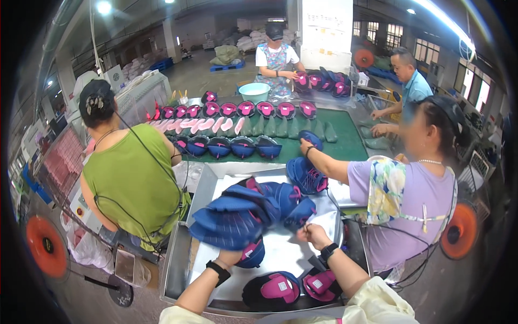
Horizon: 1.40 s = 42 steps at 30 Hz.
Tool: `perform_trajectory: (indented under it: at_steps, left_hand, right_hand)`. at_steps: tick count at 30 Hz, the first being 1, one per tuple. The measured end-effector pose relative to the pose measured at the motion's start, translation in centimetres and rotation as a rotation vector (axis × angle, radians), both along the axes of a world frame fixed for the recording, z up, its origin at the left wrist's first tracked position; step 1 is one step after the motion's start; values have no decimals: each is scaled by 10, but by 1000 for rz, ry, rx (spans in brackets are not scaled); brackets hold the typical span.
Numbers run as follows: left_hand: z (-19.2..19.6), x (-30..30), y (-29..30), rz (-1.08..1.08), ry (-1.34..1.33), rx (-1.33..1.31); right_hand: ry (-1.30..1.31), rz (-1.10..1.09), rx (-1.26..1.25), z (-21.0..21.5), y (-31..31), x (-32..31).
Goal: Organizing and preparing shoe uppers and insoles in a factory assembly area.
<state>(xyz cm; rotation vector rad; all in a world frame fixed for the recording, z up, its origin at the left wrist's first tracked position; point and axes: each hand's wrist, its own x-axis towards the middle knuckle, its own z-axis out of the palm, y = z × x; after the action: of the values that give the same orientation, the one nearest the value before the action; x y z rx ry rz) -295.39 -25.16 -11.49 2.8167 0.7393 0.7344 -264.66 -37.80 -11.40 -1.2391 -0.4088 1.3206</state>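
Observation:
Several blue shoe uppers [232, 216] with pink linings lie bunched over the metal tray, blurred at their near edge. My left hand [231, 257] is closed at the near edge of this bunch, its fingers hidden beneath the uppers. Just right of the bunch, my right hand [314, 235] has its fingers pressed together beside a blue upper [300, 213]; whatever is between them is too small to make out. Two dark uppers with pink tongues, a left one [280, 287] and a right one [322, 283], lie at the tray's near edge.
Beyond the metal tray [175, 270] runs a green conveyor [345, 127] with rows of uppers, pink pieces and green shoe lasts. A person in green stands left; one in purple, at right, holds a blue upper [311, 140]. Two others work farther back. Orange fans [458, 229] flank the area.

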Motion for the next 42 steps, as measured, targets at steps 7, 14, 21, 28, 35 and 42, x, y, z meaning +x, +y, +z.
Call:
perform_trajectory:
  at_steps: [7, 14, 21, 28, 35, 42]
  left_hand:
    - [-1, 46, 73, 624, -935, -1322]
    - [76, 94, 47, 530, -251, 12]
    - [170, 177, -139, -937, -9, -560]
    - [142, 224, -271, -1304, 303, -371]
    - [203, 298, -462, -1450, 381, -1028]
    - [184, 426, -673, -1308, 97, -1815]
  right_hand:
    - [-1541, 628, -648, -4, -56, 20]
    - [-1528, 512, -478, 97, -120, 21]
    - [-494, 782, 468, 182, -262, 31]
    - [11, -164, 1275, 190, -420, 63]
    - [-460, -654, 15, 131, -652, 67]
    - [-868, -999, -174, 85, -810, 78]
